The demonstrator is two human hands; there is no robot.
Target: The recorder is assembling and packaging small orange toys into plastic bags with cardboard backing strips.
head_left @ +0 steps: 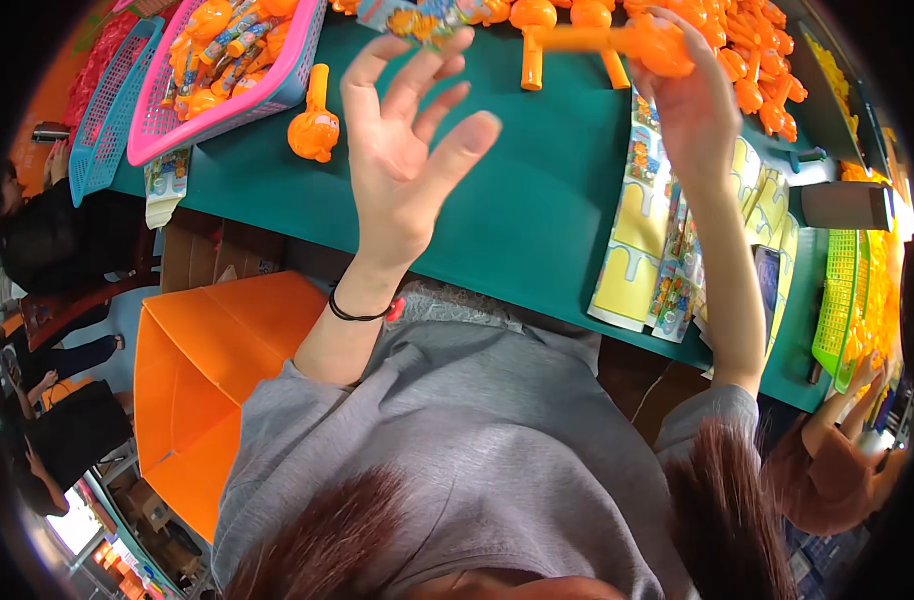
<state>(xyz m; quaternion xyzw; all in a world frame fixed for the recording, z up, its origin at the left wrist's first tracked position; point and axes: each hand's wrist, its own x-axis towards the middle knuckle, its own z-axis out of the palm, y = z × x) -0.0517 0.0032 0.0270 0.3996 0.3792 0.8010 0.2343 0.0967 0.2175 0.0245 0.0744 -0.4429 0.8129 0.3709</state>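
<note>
My left hand [402,140] is raised over the green table, palm showing, thumb and fingers spread apart. A colourful printed sticker [417,20] overlaps its fingertips at the upper edge; whether it clings to them I cannot tell. My right hand [695,115] grips an orange toy hammer-like piece [665,48] by its round, animal-shaped head. The toy's handle points left and is smeared by motion. Left of my left hand, a similar orange toy [314,130] lies alone on the table.
A pink-rimmed basket [142,145] at the left holds orange toys with printed wraps. Many orange toys [747,60] are heaped at the far side. Sticker sheets [632,240] and a phone [767,275] lie at the right. A green basket [835,310] stands beyond; other people are nearby.
</note>
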